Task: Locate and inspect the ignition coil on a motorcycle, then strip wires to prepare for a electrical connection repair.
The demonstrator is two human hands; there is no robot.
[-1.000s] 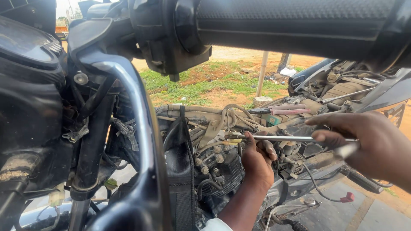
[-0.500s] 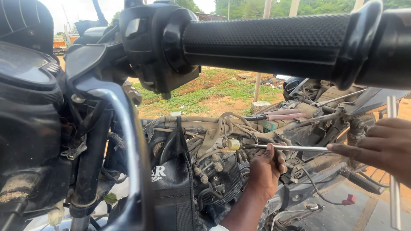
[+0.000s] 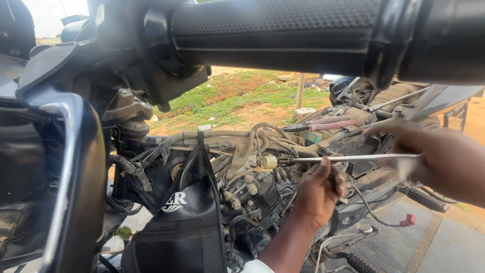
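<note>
Screwdriver (image 3: 348, 158) held by right hand (image 3: 444, 159), left hand (image 3: 318, 194) steadying its shaft.

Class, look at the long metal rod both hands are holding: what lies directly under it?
Under the metal rod sit the left hand and the engine block with bolts. The right hand covers the rod's outer end; the left hand hides the parts behind it.

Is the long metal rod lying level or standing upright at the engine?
Roughly level. The rod runs sideways from the right hand to the engine, its tip beside the left hand.
</note>
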